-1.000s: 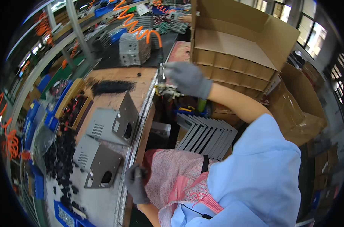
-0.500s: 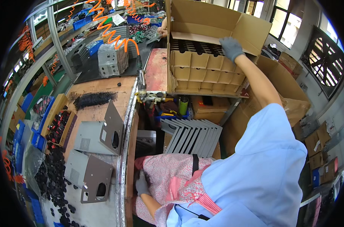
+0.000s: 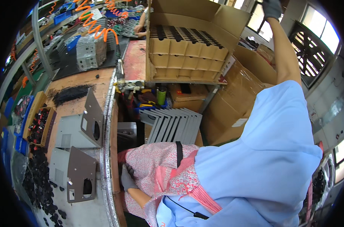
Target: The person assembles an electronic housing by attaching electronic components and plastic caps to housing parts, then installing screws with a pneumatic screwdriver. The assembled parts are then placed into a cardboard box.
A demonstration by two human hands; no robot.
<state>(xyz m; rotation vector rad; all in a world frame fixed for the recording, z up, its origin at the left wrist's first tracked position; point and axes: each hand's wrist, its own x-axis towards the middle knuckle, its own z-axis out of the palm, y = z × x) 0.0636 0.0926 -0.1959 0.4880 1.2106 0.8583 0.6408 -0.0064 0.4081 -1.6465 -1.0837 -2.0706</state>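
My right hand [image 3: 272,9], in a grey glove, is raised high at the upper right, in front of a window. The picture's top edge cuts it off, so what its fingers do is hidden. Lower left, my left hand [image 3: 128,178], also gloved in grey, rests against the pink patterned apron [image 3: 153,157] beside the bench edge. Its fingers are loosely bent and slightly apart, with nothing seen in them. Left of it on the bench stand two bent grey sheet-metal housings [image 3: 75,130]. An open carton [image 3: 157,17] with stacked cardboard dividers [image 3: 185,47] stands ahead.
Black round caps [image 3: 39,181] lie scattered on the bench, near a box of small red and black parts [image 3: 38,126]. Grey metal frames [image 3: 172,125] lean below the carton. A large carton [image 3: 232,94] stands right. Another person's hand [image 3: 139,31] shows at the far bench.
My right hand has left the carton's dividers and swung up and right. More of the dividers' dark top shows. My left hand stays against the apron. The whole view has shifted.
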